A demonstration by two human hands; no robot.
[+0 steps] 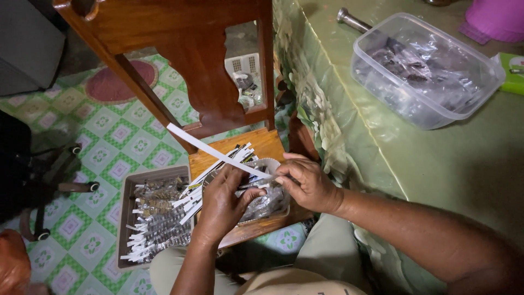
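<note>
Together, both hands pinching white strip.

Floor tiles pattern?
Green and white checks with flower motifs on the floor, head view.

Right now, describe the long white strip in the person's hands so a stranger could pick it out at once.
Start at the wooden chair beside the green-covered table. Over its seat, the left hand and right hand meet above a round tray of small clear packets. The long white strip runs up-left from the fingers, single, plain and raised, unlike the short strips heaped below.
</note>
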